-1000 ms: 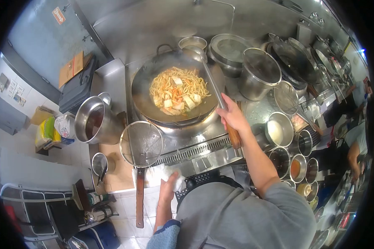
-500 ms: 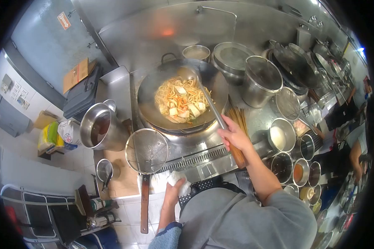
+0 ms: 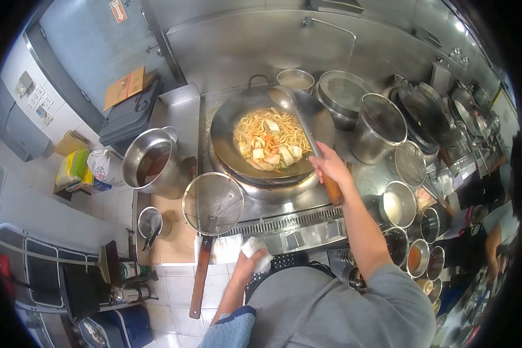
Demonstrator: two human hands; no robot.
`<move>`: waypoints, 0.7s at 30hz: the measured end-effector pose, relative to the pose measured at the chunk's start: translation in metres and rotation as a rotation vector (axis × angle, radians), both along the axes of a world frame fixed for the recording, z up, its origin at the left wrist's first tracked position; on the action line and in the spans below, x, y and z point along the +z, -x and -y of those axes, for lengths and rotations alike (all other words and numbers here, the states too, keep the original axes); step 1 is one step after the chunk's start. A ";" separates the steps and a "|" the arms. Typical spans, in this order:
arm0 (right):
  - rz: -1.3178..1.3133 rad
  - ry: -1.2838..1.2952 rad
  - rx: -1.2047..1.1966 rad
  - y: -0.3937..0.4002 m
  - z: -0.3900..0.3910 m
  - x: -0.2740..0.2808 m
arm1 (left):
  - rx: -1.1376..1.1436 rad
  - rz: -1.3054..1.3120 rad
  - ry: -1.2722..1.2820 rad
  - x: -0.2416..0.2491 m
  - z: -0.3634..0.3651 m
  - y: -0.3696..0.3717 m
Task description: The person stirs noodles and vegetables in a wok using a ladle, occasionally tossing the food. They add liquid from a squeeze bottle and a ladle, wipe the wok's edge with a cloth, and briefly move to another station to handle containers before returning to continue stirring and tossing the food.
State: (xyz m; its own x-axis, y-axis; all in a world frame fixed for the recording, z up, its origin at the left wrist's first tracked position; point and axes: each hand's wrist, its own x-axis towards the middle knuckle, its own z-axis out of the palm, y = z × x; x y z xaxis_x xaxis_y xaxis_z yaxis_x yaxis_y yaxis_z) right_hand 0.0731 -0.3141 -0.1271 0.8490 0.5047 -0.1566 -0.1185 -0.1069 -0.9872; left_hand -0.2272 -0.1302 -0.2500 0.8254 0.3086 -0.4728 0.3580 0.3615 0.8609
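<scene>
My right hand (image 3: 332, 165) is closed around the wooden handle of a long metal ladle (image 3: 303, 126). The ladle's round bowl is at the far side of a large dark wok (image 3: 221, 130), apart from most of the food. Thick noodles (image 3: 260, 132) with pale cubes and orange shreds lie in the wok. At the stove's front edge, my left hand (image 3: 246, 268) grips a white cloth (image 3: 256, 250). Just left of it, a round mesh strainer (image 3: 214, 200) rests with its wooden handle jutting over the edge.
A steel pot (image 3: 148, 159) of dark liquid stands left of the wok. Behind and right are a lidded pot (image 3: 342, 93) and a tall pot (image 3: 374, 133). Several bowls, including one with white contents (image 3: 397, 204), line the right side. Another person's arm (image 3: 493, 249) shows at far right.
The view has shifted, so the scene sits further right. The ladle's bowl has moved away from the noodles toward the wok's far rim. The orange glow on the back wall is gone.
</scene>
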 end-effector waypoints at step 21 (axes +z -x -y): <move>0.143 0.236 0.032 0.041 0.059 0.054 | 0.063 -0.041 0.108 -0.006 -0.007 0.020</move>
State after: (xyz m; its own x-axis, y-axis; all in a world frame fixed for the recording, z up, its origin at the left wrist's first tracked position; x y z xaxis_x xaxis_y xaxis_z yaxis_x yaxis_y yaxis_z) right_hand 0.0317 -0.3728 -0.0733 0.8553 0.4950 -0.1532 0.0268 -0.3376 -0.9409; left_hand -0.2469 -0.1230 -0.2559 0.7852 0.3044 -0.5393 0.3659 0.4744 0.8006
